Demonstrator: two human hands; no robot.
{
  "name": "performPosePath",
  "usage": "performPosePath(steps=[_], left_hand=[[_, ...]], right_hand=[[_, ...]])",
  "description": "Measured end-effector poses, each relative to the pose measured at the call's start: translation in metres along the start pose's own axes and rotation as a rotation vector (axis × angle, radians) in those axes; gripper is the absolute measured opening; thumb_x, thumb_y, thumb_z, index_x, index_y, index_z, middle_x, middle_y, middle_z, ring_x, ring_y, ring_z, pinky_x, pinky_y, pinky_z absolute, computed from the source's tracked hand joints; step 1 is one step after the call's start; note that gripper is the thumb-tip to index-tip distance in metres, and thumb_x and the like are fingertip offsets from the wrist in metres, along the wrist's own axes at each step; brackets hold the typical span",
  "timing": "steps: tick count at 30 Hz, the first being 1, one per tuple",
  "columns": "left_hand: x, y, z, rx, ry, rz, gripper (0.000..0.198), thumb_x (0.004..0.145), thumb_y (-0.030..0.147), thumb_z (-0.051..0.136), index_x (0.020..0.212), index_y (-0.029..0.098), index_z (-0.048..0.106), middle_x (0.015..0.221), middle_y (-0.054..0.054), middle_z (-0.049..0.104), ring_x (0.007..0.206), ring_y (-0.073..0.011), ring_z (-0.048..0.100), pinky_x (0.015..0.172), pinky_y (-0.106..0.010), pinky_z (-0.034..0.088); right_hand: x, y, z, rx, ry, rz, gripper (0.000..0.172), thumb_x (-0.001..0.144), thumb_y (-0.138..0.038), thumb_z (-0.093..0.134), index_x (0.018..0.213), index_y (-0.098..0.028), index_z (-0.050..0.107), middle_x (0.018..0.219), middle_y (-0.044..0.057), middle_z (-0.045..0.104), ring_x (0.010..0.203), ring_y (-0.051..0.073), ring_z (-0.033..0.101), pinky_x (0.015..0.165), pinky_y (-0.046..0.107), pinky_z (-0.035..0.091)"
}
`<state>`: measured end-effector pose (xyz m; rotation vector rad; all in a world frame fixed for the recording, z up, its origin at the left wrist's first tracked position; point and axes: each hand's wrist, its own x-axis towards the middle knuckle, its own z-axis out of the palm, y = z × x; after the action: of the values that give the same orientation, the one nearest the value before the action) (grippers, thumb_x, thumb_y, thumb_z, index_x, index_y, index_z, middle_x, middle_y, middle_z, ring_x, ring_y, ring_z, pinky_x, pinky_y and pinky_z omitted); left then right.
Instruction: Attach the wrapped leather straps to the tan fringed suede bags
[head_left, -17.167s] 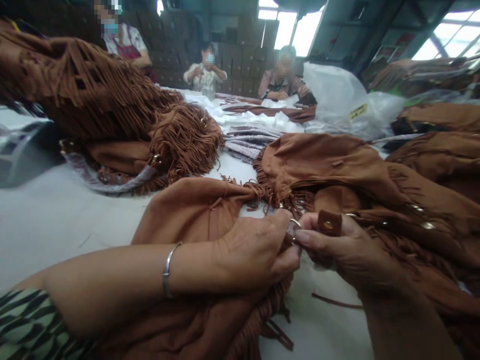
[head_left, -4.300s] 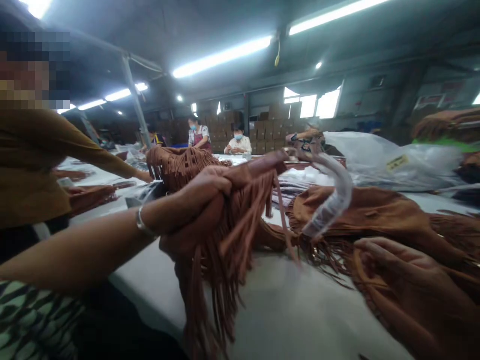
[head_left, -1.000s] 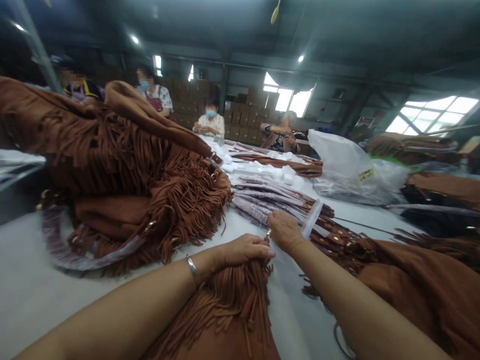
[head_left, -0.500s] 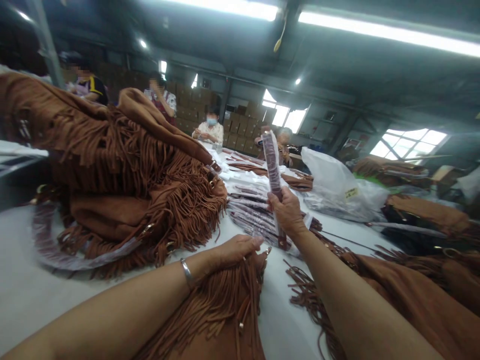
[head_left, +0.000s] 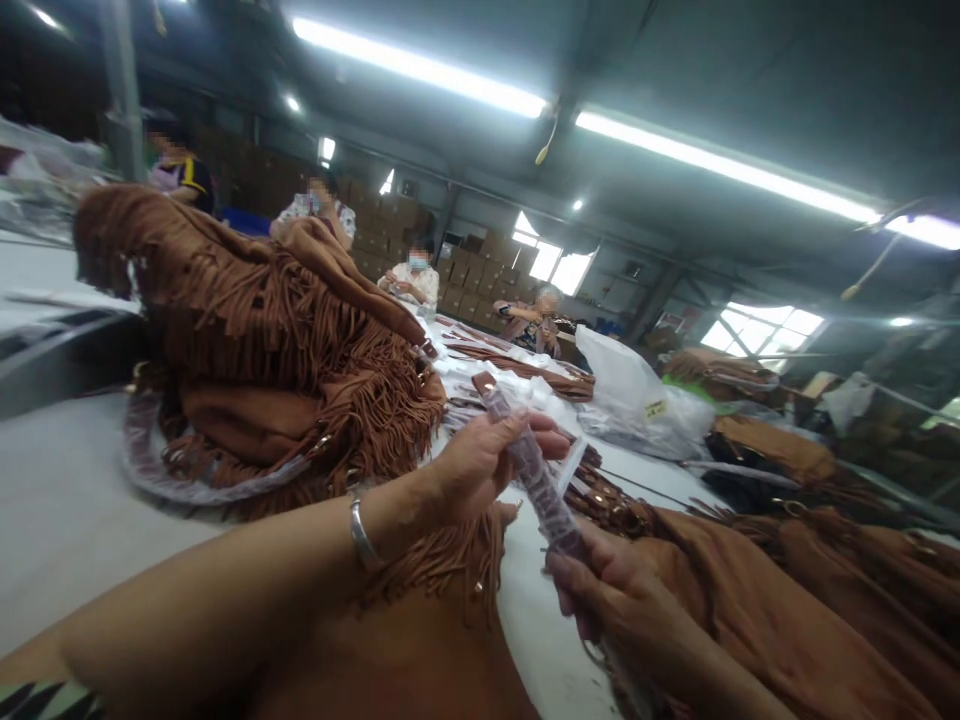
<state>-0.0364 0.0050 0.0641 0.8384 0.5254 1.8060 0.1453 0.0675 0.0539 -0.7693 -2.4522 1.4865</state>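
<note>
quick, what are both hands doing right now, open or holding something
Left hand: loosely around the strap's upper part; how firmly it grips cannot be told.
Right hand: closed, holding the same plastic-wrapped strap lower down.

Lit ceiling tubes (head_left: 420, 67), stacked cartons (head_left: 466, 273), bright windows (head_left: 574, 272)

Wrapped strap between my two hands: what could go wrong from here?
The wrapped strap might slip or twist: the right hand grips its lower part, but the left hand's fingers look loosely extended near its upper end.
The bracelet sits close to the fringe of the nearest bag and could catch a strand.
The heaped fringed bags beside the left forearm could shift if bumped.
</note>
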Motion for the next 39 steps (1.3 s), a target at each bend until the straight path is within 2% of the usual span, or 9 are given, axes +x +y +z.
performPosePath(steps=[9, 13, 17, 24, 26, 31, 34, 37, 39], left_hand=[[-0.058, -0.024, 0.069, -0.041, -0.081, -0.159, 0.032, 0.08, 0.042, 0.06, 0.068, 0.013, 0.05, 0.066, -0.012, 0.069, 0.058, -0.0158, 0.061, 0.063, -0.026, 0.044], [-0.078, -0.042, 0.086, -0.067, -0.13, -0.219, 0.032, 0.077, 0.043, 0.061, 0.069, 0.015, 0.048, 0.062, -0.011, 0.067, 0.056, -0.0161, 0.06, 0.062, -0.026, 0.043], [-0.094, -0.051, 0.101, -0.04, -0.183, -0.269, 0.032, 0.079, 0.042, 0.058, 0.069, 0.014, 0.048, 0.06, -0.012, 0.066, 0.056, -0.0161, 0.059, 0.062, -0.026, 0.043], [-0.112, -0.063, 0.111, -0.021, -0.19, -0.337, 0.036, 0.077, 0.046, 0.06, 0.064, 0.014, 0.049, 0.054, -0.01, 0.061, 0.052, -0.0155, 0.056, 0.058, -0.027, 0.041], [-0.113, -0.065, 0.11, -0.027, -0.232, -0.34, 0.04, 0.074, 0.049, 0.063, 0.062, 0.014, 0.049, 0.056, -0.01, 0.062, 0.055, -0.0161, 0.058, 0.062, -0.028, 0.043], [-0.114, -0.074, 0.112, 0.009, -0.353, -0.364, 0.045, 0.073, 0.054, 0.063, 0.061, 0.012, 0.054, 0.064, -0.01, 0.064, 0.06, -0.0157, 0.059, 0.067, -0.029, 0.043], [-0.117, -0.085, 0.118, 0.04, -0.391, -0.386, 0.052, 0.073, 0.058, 0.061, 0.069, 0.007, 0.062, 0.065, -0.01, 0.06, 0.061, -0.0147, 0.057, 0.066, -0.029, 0.042], [-0.12, -0.09, 0.118, 0.103, -0.333, -0.392, 0.045, 0.068, 0.052, 0.067, 0.083, 0.01, 0.062, 0.076, -0.008, 0.062, 0.067, -0.0146, 0.057, 0.068, -0.03, 0.044], [-0.12, -0.082, 0.11, 0.275, -0.285, -0.431, 0.038, 0.068, 0.045, 0.068, 0.089, 0.014, 0.061, 0.085, -0.006, 0.061, 0.073, -0.0147, 0.056, 0.068, -0.029, 0.044]], right_hand=[[-0.098, -0.004, 0.024, 0.108, 0.009, 0.157, 0.045, 0.078, -0.064, 0.055, 0.083, -0.02, 0.046, 0.054, -0.007, 0.044, 0.039, 0.004, 0.031, 0.037, 0.016, 0.023], [-0.128, -0.004, 0.032, 0.085, -0.01, 0.079, 0.05, 0.079, -0.067, 0.05, 0.089, -0.018, 0.051, 0.055, -0.006, 0.042, 0.043, 0.005, 0.032, 0.042, 0.018, 0.027], [-0.144, -0.003, 0.036, 0.048, 0.023, 0.038, 0.053, 0.077, -0.072, 0.048, 0.071, -0.02, 0.051, 0.05, -0.003, 0.044, 0.041, 0.008, 0.034, 0.041, 0.021, 0.024], [-0.164, 0.005, 0.023, 0.113, -0.158, 0.038, 0.056, 0.078, -0.069, 0.049, 0.06, -0.016, 0.055, 0.056, 0.0, 0.046, 0.049, 0.009, 0.039, 0.048, 0.023, 0.03], [-0.168, 0.002, 0.009, 0.096, -0.086, 0.042, 0.051, 0.08, -0.065, 0.051, 0.067, -0.015, 0.058, 0.058, 0.0, 0.048, 0.051, 0.009, 0.039, 0.05, 0.023, 0.032], [-0.157, -0.029, -0.021, 0.005, 0.505, -0.123, 0.045, 0.078, -0.061, 0.057, 0.086, -0.017, 0.063, 0.084, 0.006, 0.062, 0.079, 0.019, 0.057, 0.07, 0.029, 0.045], [-0.137, -0.051, -0.013, -0.034, 0.441, -0.198, 0.04, 0.078, -0.052, 0.06, 0.101, -0.019, 0.064, 0.107, 0.009, 0.063, 0.098, 0.023, 0.057, 0.08, 0.031, 0.046], [-0.117, -0.061, 0.003, 0.037, 0.285, -0.162, 0.03, 0.082, -0.044, 0.055, 0.091, -0.016, 0.061, 0.083, 0.005, 0.064, 0.07, 0.016, 0.059, 0.062, 0.026, 0.046], [-0.11, -0.059, 0.008, -0.008, 0.309, -0.151, 0.027, 0.086, -0.041, 0.048, 0.088, -0.016, 0.058, 0.072, 0.003, 0.062, 0.057, 0.014, 0.056, 0.054, 0.025, 0.044]])
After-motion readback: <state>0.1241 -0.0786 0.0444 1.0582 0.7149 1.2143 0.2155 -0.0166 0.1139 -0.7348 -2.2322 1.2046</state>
